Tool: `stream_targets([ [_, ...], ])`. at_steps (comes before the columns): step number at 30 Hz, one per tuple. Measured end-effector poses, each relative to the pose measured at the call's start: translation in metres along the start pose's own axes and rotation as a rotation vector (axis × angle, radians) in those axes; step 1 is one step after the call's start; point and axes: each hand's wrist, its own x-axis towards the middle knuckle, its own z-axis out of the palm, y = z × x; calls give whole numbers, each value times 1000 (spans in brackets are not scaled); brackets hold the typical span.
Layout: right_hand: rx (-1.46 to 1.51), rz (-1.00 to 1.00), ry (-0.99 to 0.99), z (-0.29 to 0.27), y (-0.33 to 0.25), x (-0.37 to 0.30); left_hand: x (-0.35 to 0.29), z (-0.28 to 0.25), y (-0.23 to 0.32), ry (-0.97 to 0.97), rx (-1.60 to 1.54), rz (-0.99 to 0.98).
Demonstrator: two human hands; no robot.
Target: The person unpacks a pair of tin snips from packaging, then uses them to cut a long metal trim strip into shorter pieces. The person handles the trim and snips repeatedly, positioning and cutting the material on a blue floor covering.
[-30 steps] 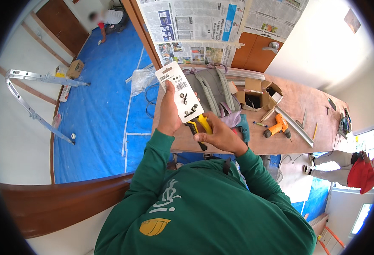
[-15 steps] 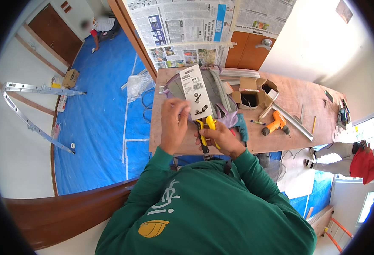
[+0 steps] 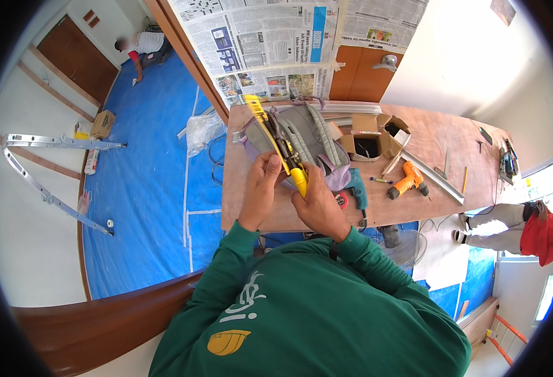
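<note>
A hand tool with yellow and black handles [image 3: 298, 181], fixed to a yellow-edged display card [image 3: 255, 112], is held up over the table. Seen almost edge-on, it does not show its exact kind. My left hand [image 3: 261, 191] closes on its left side, thumb against the card. On the other side, my right hand [image 3: 320, 204] grips around the yellow handle end. Beneath and behind them lies a grey and lilac backpack [image 3: 301, 129] on the wooden table [image 3: 251, 210].
Right of the backpack lie a teal power drill [image 3: 357, 188], a tape roll [image 3: 341, 200], an orange cordless drill [image 3: 408, 181], open cardboard boxes [image 3: 365, 148] and a metal channel [image 3: 436, 179]. A ladder [image 3: 56, 138] stands left. Two people are nearby: one far left, one right.
The carded tool has turned from its printed back facing me to nearly edge-on. My left hand, open beside the card before, has closed on it; my right hand has shifted its grip.
</note>
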Motion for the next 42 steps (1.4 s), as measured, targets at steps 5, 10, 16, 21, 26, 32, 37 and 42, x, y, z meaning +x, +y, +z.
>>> stream_targets([
  [5,-215,70,32,-5,-7,3,4,-4,6,-9,20,-44],
  [10,-270,111,-22,-2,-10,7,10,-1,-21,176,-15,-59],
  [16,-72,121,-17,16,9,5,25,-8,-59,211,-168,-35],
  [21,-259,187,0,13,8,4,37,-12,-39,295,59,-25],
  [26,-396,84,-55,14,12,-7,72,-39,0,400,-146,34],
  [32,-358,157,-233,15,20,-2,83,-52,-17,527,-349,-11],
  [37,-6,249,-352,8,24,-8,81,-57,-44,519,-235,-135],
  [42,434,370,-386,18,48,-23,84,-52,-99,455,-469,-453],
])
